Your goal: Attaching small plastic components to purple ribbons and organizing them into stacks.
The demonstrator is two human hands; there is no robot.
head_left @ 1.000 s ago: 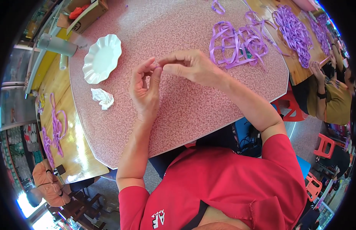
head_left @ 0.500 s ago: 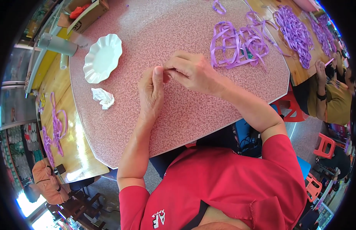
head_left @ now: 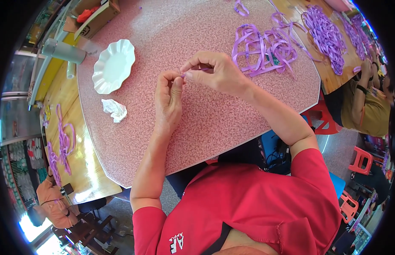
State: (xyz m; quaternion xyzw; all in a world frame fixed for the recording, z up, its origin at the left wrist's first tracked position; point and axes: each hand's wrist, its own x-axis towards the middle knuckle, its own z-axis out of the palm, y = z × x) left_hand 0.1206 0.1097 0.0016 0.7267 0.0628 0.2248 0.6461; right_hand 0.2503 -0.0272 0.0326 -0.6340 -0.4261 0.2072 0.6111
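My left hand [head_left: 168, 100] is closed over the middle of the table, thumb and index finger pinching a small purple piece [head_left: 183, 75]. It is mostly hidden by fingertips, so its exact kind cannot be made out. From the right, my right hand [head_left: 218, 75] meets it, thumb and forefinger closing on the same piece at the left fingertips. A sliver of purple also shows beneath the right fingers. Nearest to the right hand is a loose tangle of purple ribbon straps [head_left: 265, 49] on the speckled pink tabletop [head_left: 214, 131].
At left stand a white scalloped plate [head_left: 113, 66], a crumpled white tissue [head_left: 115, 110] and a grey-green bottle [head_left: 63, 51]. A cardboard box [head_left: 95, 23] sits beyond. Purple straps are heaped [head_left: 327, 38] at far right and lie [head_left: 64, 138] at far left. Co-workers sit both sides.
My right hand's fingers have spread and shifted slightly up, and the left index finger has bent, so the purple piece now shows between the fingertips. The co-worker at right has moved their hands.
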